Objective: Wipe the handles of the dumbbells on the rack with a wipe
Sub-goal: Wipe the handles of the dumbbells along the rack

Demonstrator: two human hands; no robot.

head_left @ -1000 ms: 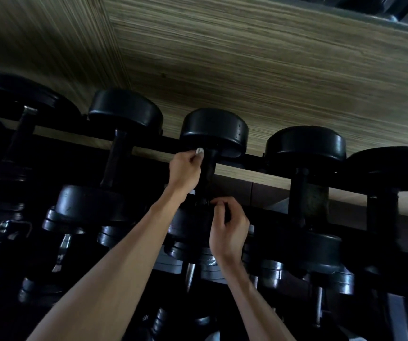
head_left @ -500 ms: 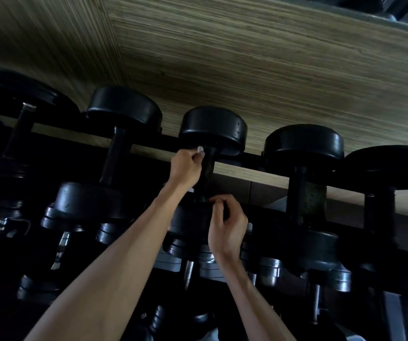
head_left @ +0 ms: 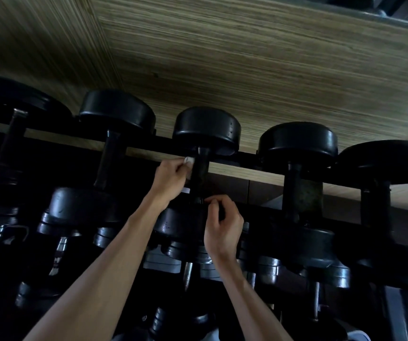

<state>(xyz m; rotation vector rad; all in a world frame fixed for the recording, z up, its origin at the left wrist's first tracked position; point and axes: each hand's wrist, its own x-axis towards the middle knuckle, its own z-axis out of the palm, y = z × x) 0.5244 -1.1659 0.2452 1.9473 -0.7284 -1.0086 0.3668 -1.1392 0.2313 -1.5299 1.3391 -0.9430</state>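
Observation:
Several black dumbbells lie in a row on the top tier of a dark rack (head_left: 254, 157). My left hand (head_left: 169, 179) holds a white wipe (head_left: 188, 161) against the left side of the middle dumbbell's handle (head_left: 201, 173), near its far head (head_left: 206, 127). My right hand (head_left: 222, 226) sits lower, its thumb and fingertips pinching at the near end of the same handle, just above the near head (head_left: 180, 223). What the right fingers pinch is too dark to make out.
Neighbouring dumbbells flank the middle one: handle (head_left: 110, 163) on the left, handle (head_left: 301, 193) on the right. Lower tiers hold smaller chrome-handled dumbbells (head_left: 188, 271). A striped wood-grain wall (head_left: 247, 70) rises behind the rack.
My left hand with the wipe has shifted slightly along the upper part of the handle. My right hand has stayed at the handle's near end.

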